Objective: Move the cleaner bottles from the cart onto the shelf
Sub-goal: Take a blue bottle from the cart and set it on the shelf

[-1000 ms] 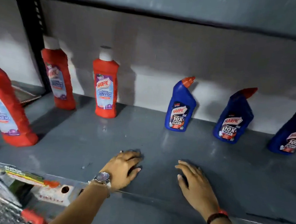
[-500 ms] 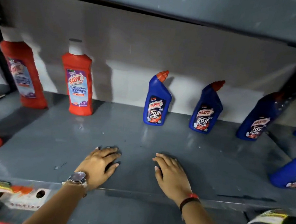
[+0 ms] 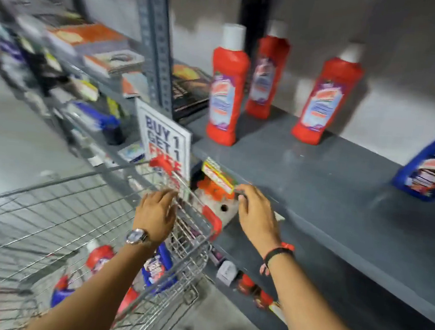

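Three red cleaner bottles with white caps stand upright on the grey shelf, and a blue bottle stands at its right. The wire cart sits lower left with red bottles and blue bottles lying inside. My left hand, wearing a watch, hovers open over the cart's right rim, holding nothing. My right hand is open by the shelf's front edge, beside a price label. The view is blurred.
A "Buy 1 Get 1 Free" sign stands between cart and shelf. A grey upright post divides this bay from shelves of books to the left. A lower shelf holds small items. Floor lies at left.
Both hands have left the shelf surface, where they rested flat. The view has swung left and down, bringing the cart into sight. My left hand is now over the cart.
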A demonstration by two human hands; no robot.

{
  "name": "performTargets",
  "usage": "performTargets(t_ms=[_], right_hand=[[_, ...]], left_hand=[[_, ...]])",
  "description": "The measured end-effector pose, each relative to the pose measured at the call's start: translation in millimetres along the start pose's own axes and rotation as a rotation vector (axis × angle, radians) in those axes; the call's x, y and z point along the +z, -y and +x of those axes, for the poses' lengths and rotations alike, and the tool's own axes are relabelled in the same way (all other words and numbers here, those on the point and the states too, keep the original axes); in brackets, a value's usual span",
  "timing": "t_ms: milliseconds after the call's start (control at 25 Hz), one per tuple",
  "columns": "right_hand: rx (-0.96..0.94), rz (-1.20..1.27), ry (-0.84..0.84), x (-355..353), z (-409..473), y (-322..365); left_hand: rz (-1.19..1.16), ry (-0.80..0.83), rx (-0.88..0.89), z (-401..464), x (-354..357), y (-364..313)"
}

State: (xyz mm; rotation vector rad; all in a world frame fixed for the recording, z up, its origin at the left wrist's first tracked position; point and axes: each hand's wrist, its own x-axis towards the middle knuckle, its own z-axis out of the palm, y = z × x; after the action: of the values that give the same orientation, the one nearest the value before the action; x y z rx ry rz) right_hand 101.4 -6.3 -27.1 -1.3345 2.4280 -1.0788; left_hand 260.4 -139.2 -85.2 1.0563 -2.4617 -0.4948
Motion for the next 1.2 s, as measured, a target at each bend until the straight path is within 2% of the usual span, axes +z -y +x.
performTargets(t_ms=[80, 160, 240, 320, 520, 640, 760, 880, 1080, 1200], right_hand=[[-0.011, 0.044, 0.133, 71, 15, 18], [0.054, 0.019, 0.355, 142, 29, 20], [0.154, -0.101, 0.623, 204, 40, 9], [0.251, -0.235, 0.822, 265, 46, -15], [0.444, -0.287, 1.000, 355, 36, -77], [0.550, -0.182, 1.013, 371, 40, -102], [0.531, -0.156, 1.089, 365, 50, -105], [0.416, -0.086, 1.040, 325, 69, -77], [0.194, 0.193, 0.784, 206, 90, -26], [0.159, 0.319, 0.550, 107, 78, 0]], left_hand=[[-0.047, 0.040, -0.267, -16, 6, 71], [-0.116, 0.154, -0.479, -23, 30, 122], [-0.243, 0.245, -0.650, -25, 61, 148], [-0.392, 0.337, -0.760, -26, 102, 169], [-0.692, 0.411, -1.054, -40, 186, 214], [-0.828, 0.388, -1.119, -43, 200, 222], [-0.872, 0.324, -1.088, -40, 190, 218], [-0.880, 0.302, -0.929, -26, 161, 203], [-0.897, 0.150, -0.594, 19, 82, 148], [-0.940, 0.105, -0.359, 42, 23, 68]])
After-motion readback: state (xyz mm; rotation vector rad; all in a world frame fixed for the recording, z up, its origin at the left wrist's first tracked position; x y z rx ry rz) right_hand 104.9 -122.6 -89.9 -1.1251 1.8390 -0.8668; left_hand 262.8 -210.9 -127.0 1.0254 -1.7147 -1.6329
